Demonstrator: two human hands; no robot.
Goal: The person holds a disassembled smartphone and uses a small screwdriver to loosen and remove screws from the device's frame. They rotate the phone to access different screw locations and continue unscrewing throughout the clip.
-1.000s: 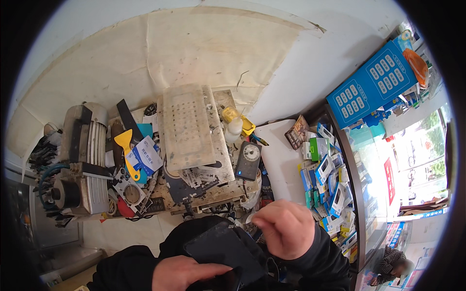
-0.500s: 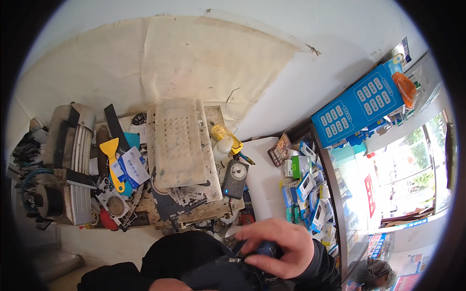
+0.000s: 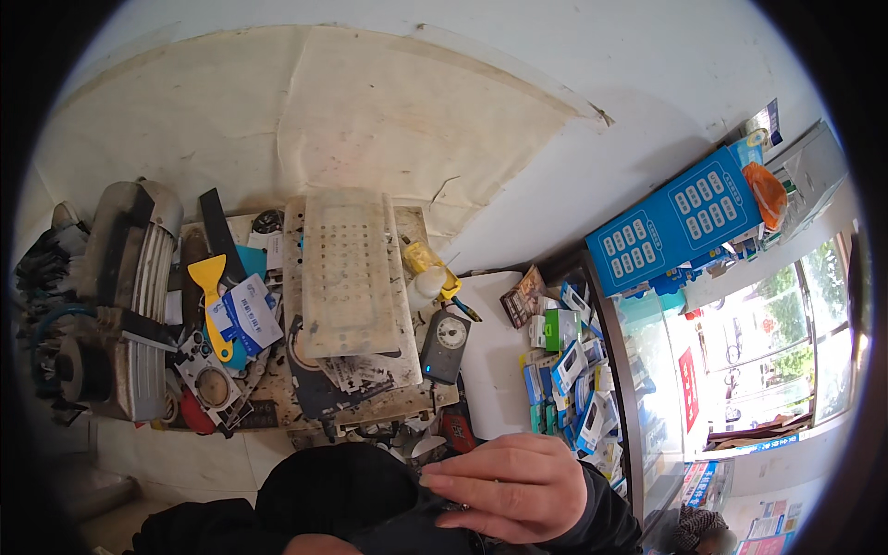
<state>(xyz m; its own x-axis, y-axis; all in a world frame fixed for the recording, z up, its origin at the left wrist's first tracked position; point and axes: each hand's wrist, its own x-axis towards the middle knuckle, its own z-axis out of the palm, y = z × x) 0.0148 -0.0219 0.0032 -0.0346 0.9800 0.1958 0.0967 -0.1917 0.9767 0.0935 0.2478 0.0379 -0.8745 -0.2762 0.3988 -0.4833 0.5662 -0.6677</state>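
Observation:
At the lower edge, my right hand (image 3: 513, 486) reaches in from the right, fingers pressed together and thumb below them. Its fingertips close at the edge of a dark, flat item (image 3: 407, 529), whose kind I cannot make out. A small shiny bit (image 3: 453, 506) shows between the fingers and thumb. Only the back of my left hand (image 3: 319, 545) is visible, beside the dark item's left side; its fingers are hidden. Both hands stay low, in front of the cluttered workbench.
A stained perforated board (image 3: 347, 277) covers the bench's middle. Left of it lie a yellow scraper (image 3: 211, 291), a white-and-blue card (image 3: 252, 313) and a metal-cased machine (image 3: 139, 296). To the right are a dark box with a dial (image 3: 446, 344), a squeeze bottle (image 3: 427, 285) and small packages (image 3: 573, 370).
My right hand's fingers have closed from a spread, curled pose and now lie together over the dark item's edge. The whole view has shifted slightly. My left hand stays low.

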